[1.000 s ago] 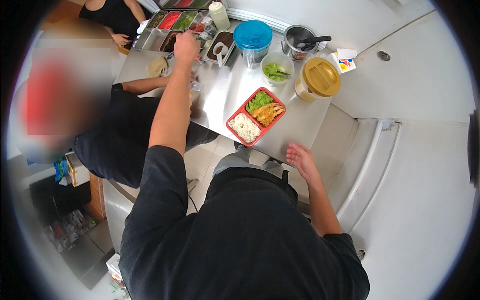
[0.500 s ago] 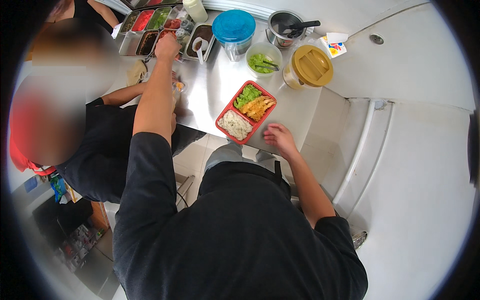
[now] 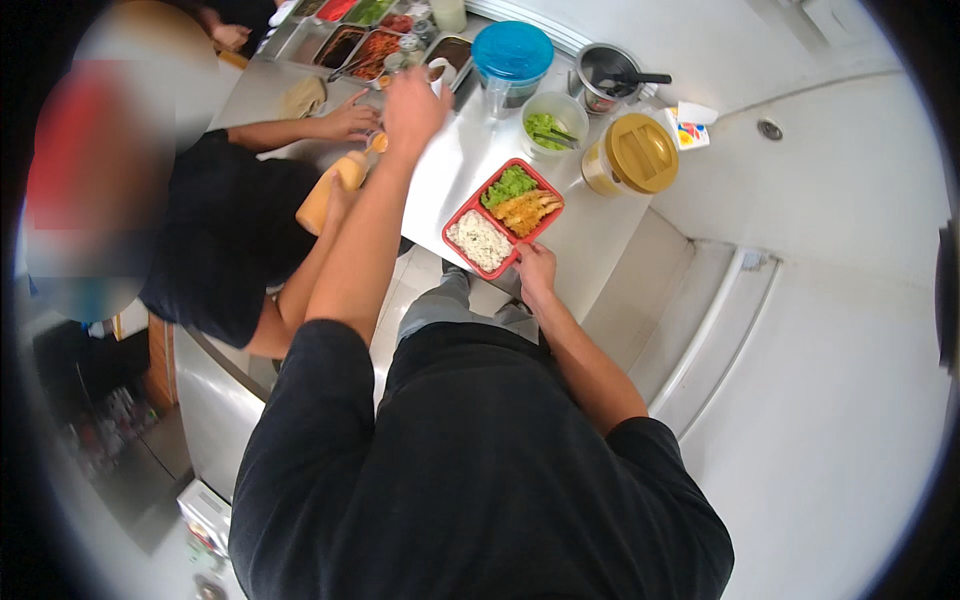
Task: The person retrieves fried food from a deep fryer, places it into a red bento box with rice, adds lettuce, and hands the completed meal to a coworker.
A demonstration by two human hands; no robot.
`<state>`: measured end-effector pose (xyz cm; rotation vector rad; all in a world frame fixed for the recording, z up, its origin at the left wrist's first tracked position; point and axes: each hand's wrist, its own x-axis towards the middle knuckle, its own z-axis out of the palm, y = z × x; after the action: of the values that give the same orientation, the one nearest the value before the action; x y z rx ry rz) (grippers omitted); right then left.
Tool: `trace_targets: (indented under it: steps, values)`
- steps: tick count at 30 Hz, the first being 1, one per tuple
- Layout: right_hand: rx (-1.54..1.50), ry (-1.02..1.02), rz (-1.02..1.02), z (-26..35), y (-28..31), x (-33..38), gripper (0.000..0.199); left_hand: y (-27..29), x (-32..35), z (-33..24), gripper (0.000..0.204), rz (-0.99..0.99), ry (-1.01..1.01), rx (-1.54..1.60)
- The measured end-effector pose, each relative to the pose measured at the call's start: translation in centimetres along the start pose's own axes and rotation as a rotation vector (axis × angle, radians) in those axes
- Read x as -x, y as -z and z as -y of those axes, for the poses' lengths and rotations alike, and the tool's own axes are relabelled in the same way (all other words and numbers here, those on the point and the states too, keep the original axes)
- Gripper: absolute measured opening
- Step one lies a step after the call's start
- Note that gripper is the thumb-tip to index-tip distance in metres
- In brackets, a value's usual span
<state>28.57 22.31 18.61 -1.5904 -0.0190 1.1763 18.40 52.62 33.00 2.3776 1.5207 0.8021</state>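
Observation:
A red two-part lunch tray (image 3: 456,219) lies at the front of the steel counter, holding white rice with dark flecks (image 3: 479,240), lettuce (image 3: 508,187) and breaded fried shrimp (image 3: 525,212). My right hand (image 3: 537,268) pinches its near right edge, thumb at the rim. My left hand (image 3: 415,110) reaches far forward over the counter, fingers curled and slightly blurred. It is beside a white scoop (image 3: 440,70) and small shakers (image 3: 397,62); whatever is in the fingers is hidden.
At my left, a co-worker's hands (image 3: 350,122) are close to my left forearm, one with an orange sauce bottle (image 3: 330,195). Behind stand topping pans (image 3: 376,52), a blue-lidded pitcher (image 3: 512,52), a lettuce tub (image 3: 553,108), a steel pot (image 3: 606,70) and a yellow-lidded jug (image 3: 640,155).
My right hand has moved left onto the tray's edge and closed there. My left hand has shifted right from the topping pans. The co-worker's orange bottle has come into plain view.

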Motion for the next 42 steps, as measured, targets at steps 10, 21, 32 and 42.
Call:
trace_targets:
  steps: [10, 21, 32, 42]
  values:
    - [0.16, 0.062, 0.378, 2.2, 2.4, -0.8, 0.028, 8.2, 33.0, 7.3, 0.025, 0.659, 0.285, 0.045]
    - [0.622, -0.239, 0.824, -5.6, -6.5, 1.2, 0.022, 6.9, 58.7, 14.3, 0.038, 0.634, 0.939, 0.219]
    - [0.685, -0.41, 0.972, -14.2, -24.5, 5.3, 0.013, 16.9, 58.4, 13.5, 0.073, 0.5, 0.866, 0.864]
    - [0.429, -0.376, 1.006, -13.7, -42.8, 4.4, 0.03, 13.6, 51.4, 18.2, 0.049, 0.088, 1.02, 0.685]
